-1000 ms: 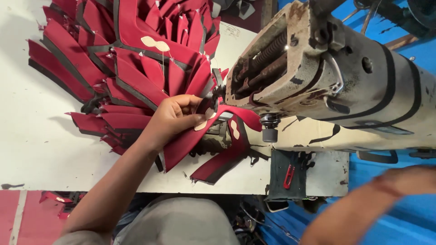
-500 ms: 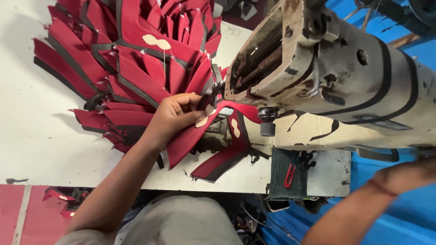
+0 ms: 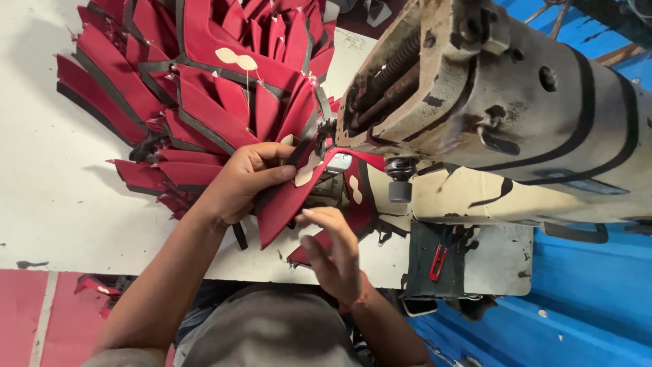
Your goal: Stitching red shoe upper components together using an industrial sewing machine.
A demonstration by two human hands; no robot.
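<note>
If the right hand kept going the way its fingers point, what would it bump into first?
Probably the red fabric piece that the left hand holds; the right hand points up at its lower edge, though depth is unclear.

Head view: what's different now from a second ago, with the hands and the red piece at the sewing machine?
The right hand, out at the lower right edge before, has come in to the red, black-edged fabric piece and now touches its lower edge with open fingers. The left hand stays pinched on that piece's upper part. The pile of red cut pieces and the worn beige sewing machine are as before.
</note>
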